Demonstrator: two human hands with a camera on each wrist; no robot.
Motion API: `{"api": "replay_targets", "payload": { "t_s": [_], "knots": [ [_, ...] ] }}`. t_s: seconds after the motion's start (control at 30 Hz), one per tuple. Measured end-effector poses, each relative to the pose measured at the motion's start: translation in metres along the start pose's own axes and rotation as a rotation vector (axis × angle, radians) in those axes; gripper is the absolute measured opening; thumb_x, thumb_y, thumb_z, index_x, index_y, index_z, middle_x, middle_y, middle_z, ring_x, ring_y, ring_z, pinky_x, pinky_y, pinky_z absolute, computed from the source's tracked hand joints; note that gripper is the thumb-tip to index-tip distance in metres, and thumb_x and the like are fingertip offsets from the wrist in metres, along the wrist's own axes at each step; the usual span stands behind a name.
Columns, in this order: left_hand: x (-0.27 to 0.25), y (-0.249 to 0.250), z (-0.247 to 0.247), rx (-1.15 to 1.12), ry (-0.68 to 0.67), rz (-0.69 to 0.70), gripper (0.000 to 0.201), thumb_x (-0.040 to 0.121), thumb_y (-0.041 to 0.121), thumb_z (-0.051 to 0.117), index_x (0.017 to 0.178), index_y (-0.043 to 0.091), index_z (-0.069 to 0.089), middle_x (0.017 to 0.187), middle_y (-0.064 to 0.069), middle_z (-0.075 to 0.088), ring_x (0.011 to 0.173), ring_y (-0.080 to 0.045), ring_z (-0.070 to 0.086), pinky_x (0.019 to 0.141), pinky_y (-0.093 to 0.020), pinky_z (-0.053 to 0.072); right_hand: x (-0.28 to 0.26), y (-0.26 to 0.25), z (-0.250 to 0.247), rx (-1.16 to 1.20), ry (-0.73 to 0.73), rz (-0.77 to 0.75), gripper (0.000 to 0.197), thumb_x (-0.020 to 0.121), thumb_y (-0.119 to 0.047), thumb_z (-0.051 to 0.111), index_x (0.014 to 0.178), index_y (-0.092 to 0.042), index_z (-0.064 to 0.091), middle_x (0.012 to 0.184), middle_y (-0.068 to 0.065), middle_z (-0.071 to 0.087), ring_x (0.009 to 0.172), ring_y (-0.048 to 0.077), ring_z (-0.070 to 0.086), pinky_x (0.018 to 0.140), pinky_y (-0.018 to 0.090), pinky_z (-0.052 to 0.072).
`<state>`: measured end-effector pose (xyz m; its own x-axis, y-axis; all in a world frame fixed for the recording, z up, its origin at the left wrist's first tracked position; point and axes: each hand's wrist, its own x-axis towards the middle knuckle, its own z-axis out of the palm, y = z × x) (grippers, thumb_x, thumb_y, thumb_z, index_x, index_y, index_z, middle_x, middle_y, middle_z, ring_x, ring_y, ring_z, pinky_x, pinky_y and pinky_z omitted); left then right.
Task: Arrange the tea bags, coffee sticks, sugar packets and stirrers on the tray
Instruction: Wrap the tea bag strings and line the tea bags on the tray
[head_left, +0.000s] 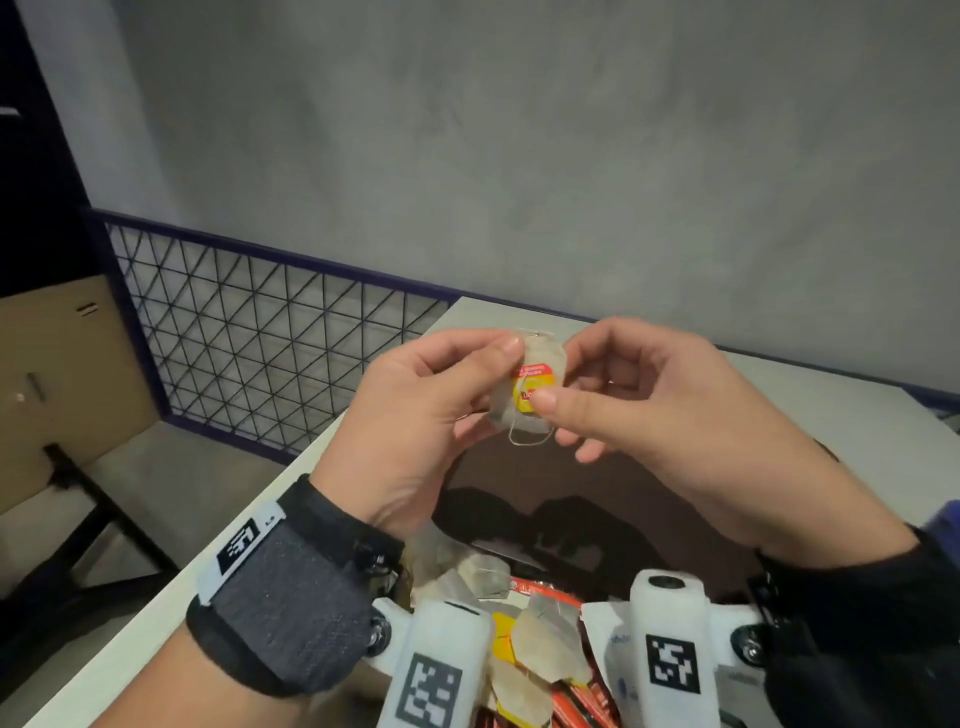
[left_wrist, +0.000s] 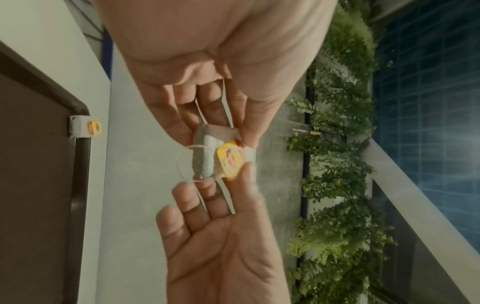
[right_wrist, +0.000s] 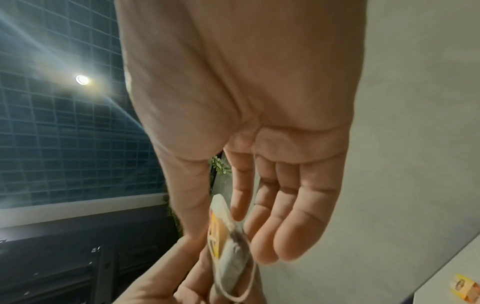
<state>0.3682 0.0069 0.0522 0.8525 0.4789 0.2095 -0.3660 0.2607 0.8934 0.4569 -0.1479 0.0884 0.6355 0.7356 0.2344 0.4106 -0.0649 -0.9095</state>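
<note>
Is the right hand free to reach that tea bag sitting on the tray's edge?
Probably not yet: the right hand and left hand both pinch another tea bag. The way to the edge tea bag looks open.

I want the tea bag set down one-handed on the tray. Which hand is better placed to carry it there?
Probably the left hand: its thumb and fingers pinch the tea bag by its body. The right hand only pinches the yellow tag, its other fingers relaxed. The brown tray lies just below both.

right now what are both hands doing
Left hand: pinching the top of the tea bag.
Right hand: pinching the same tea bag at its yellow tag.
</note>
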Motion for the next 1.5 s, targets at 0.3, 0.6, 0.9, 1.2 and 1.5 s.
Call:
{"api": "replay_targets", "payload": {
  "t_s": [0.3,0.6,0.9,1.2,1.5],
  "knots": [
    [-0.005,0.004,0.0,0.059,-0.056,0.019,0.02,0.074,0.025,0.077,0.089,0.013,0.08,0.09,-0.009,0.077,0.082,-0.02,0.071,0.076,-0.036,0.06,0.002,0.0,0.003,0.0,0.068,-0.049,0.008,0.085,0.0,0.074,0.081,-0.006,0.075,0.074,0.017,0.072,0.063,0.018,0.062,0.065,0.032,0.053],
    [-0.009,0.004,-0.002,0.061,-0.001,0.046,0.019,0.077,0.026,0.077,0.087,0.011,0.081,0.091,-0.011,0.077,0.082,-0.021,0.073,0.069,-0.03,0.057,0.002,0.003,0.01,-0.007,0.064,-0.101,0.006,0.087,-0.013,0.076,0.084,-0.008,0.077,0.077,0.012,0.075,0.067,0.016,0.065,0.063,0.028,0.055],
    [-0.006,0.015,-0.006,-0.196,0.147,0.026,0.019,0.075,0.027,0.074,0.087,0.013,0.078,0.083,-0.005,0.075,0.075,-0.021,0.073,0.06,-0.026,0.059,0.001,0.0,0.004,0.136,0.106,0.001,0.008,0.077,-0.015,0.08,0.077,-0.008,0.077,0.079,0.017,0.074,0.063,0.018,0.062,0.058,0.03,0.054],
    [-0.005,0.016,-0.005,-0.389,0.138,-0.017,0.014,0.076,0.027,0.072,0.07,0.017,0.08,0.076,-0.004,0.074,0.07,-0.021,0.075,0.061,-0.028,0.061,0.001,0.013,0.008,0.015,-0.177,0.262,0.01,0.087,-0.006,0.075,0.09,0.003,0.074,0.077,0.02,0.071,0.061,0.019,0.06,0.056,0.029,0.053],
    [-0.011,0.007,-0.004,-0.006,-0.097,-0.141,0.02,0.076,0.03,0.073,0.084,0.013,0.079,0.078,-0.004,0.072,0.06,-0.011,0.065,0.053,-0.022,0.056,0.008,0.007,-0.001,0.532,0.074,0.326,0.02,0.075,-0.013,0.074,0.092,-0.003,0.071,0.077,0.013,0.067,0.06,0.016,0.059,0.05,0.025,0.051]
  ]
}}
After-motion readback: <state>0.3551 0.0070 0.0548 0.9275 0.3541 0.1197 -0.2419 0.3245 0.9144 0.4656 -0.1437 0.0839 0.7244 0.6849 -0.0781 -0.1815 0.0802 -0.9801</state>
